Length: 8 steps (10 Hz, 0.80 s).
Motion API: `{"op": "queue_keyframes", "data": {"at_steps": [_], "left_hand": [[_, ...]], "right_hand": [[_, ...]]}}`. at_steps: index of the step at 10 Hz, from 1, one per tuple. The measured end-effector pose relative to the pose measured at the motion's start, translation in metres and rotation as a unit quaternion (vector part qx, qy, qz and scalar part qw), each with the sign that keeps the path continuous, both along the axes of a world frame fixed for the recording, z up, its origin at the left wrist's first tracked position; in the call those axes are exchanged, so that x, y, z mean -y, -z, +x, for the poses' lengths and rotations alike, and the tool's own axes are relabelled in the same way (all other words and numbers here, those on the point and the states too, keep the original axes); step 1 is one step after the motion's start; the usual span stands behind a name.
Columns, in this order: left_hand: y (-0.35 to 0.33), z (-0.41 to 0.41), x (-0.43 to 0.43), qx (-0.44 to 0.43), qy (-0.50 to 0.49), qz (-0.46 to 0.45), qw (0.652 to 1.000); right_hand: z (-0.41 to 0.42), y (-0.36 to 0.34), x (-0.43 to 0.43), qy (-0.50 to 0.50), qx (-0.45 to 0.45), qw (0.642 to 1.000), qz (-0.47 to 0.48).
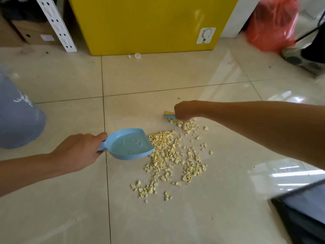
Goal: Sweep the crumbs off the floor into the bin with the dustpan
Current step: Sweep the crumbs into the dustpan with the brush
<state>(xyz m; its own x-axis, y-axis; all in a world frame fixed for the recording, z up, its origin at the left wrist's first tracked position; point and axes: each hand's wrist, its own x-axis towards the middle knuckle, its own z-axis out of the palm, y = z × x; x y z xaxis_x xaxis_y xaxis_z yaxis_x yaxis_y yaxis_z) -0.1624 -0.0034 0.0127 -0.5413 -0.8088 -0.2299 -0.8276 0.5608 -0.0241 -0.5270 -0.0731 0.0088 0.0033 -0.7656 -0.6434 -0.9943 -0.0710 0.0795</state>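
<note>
- Left hand (79, 152) at lower left of the frame, wrapped tight around the handle of the light blue dustpan (129, 144).
- Dustpan in the middle of the frame, open edge touching the left side of the crumbs (173, 158), nothing inside yet.
- Pale yellow crumbs spread over the shiny tile floor (175, 76), from the middle down toward the lower middle of the frame.
- Right hand (184, 110) right of the middle, curled shut around a small blue and yellow brush (169, 115), just above the top of the crumb pile.
- Only a little bit of the brush peeking out to the left of the hand.
- Blue-grey bin (17, 118) at the left edge, well apart from the crumbs.
- Big yellow box (149, 23) at the top middle, with a white shelf post (56, 23) on its left.
- Red plastic bag (272, 23) at the upper right.
- Tiny white cap (137, 56) on the floor, just in front of the yellow box.
</note>
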Motion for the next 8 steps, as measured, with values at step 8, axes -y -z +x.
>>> {"op": "queue_keyframes", "data": {"at_steps": [8], "left_hand": [[0.005, -0.005, 0.006, -0.015, 0.071, -0.020, 0.997]], "right_hand": [[-0.079, -0.025, -0.047, 0.103, -0.078, 0.990, -0.062]]}}
